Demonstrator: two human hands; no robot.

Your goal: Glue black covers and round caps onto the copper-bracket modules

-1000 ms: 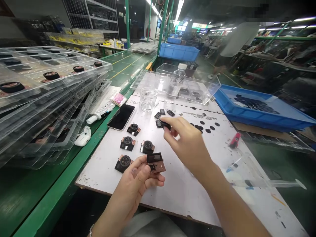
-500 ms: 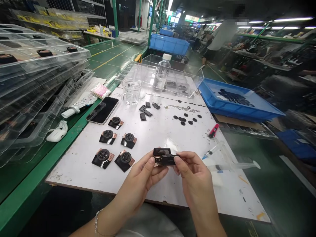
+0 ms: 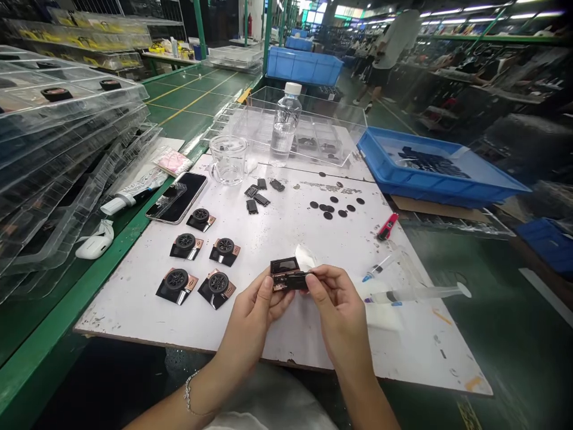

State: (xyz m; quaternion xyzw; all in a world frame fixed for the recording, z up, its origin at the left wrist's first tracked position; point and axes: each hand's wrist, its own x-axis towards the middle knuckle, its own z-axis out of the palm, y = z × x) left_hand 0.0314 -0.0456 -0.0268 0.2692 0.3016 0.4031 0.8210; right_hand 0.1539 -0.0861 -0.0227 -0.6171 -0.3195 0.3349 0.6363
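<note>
Between my two hands is a small black case part with a raised, window-like flap [image 3: 285,265]. My left hand [image 3: 256,306] grips its left end, thumb on top and fingers beneath. My right hand [image 3: 333,298] pinches its right end between thumb and fingers. To the left lie several glossy black and copper squares, each bearing a black wheel-shaped disc [image 3: 176,279]. Small black rectangular parts [image 3: 262,199] are grouped farther back. Several flat black discs [image 3: 328,208] are scattered at the right. A crumpled white tissue [image 3: 305,257] sits just behind the case part.
A phone [image 3: 176,198], a glass mug [image 3: 228,160] and a water bottle [image 3: 285,124] stand along the back left. Syringes [image 3: 421,292] and a red cutter [image 3: 387,227] lie at right. A blue tray [image 3: 441,188] overhangs the right edge; clear trays [image 3: 67,119] are stacked left.
The view has shifted slightly, so the table things appear a little left and higher. Both hands still hold the black case part, in nearly the same pose. A person in the background has moved.
</note>
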